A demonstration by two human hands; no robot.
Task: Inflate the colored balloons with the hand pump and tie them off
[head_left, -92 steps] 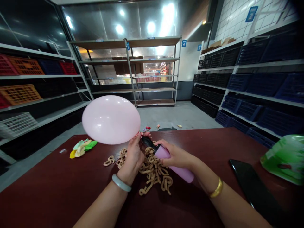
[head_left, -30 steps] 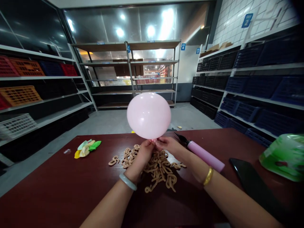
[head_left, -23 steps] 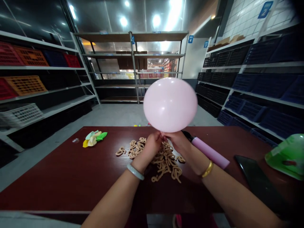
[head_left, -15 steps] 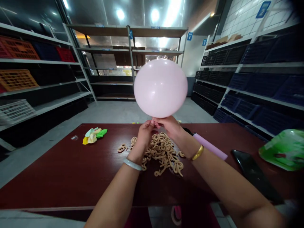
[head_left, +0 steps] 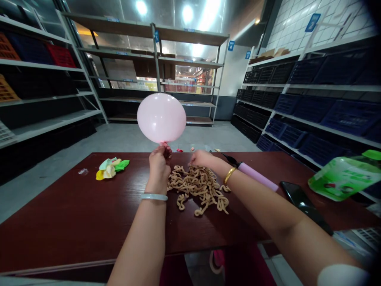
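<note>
A blown-up pale pink balloon [head_left: 161,118] stands upright above the table's far edge. My left hand [head_left: 160,167], with a pale bangle at the wrist, is closed around the balloon's neck. My right hand [head_left: 203,159], a gold bracelet on its wrist, is at the back of a heap of tan, curly, cord-like strands [head_left: 202,186]. Its fingers are curled together, and whatever they may hold is hidden from me.
Uninflated balloons [head_left: 111,169] lie at the left of the dark red table [head_left: 74,214]. On the right are a pink pump-like cylinder with a black tip [head_left: 257,176], a black phone [head_left: 305,204] and a green pouch [head_left: 342,176]. Shelving [head_left: 190,39] stands behind.
The balloon has moved left and farther away in my left hand. My right hand has come off its neck and moved to the back of the strand heap. The view has shifted slightly.
</note>
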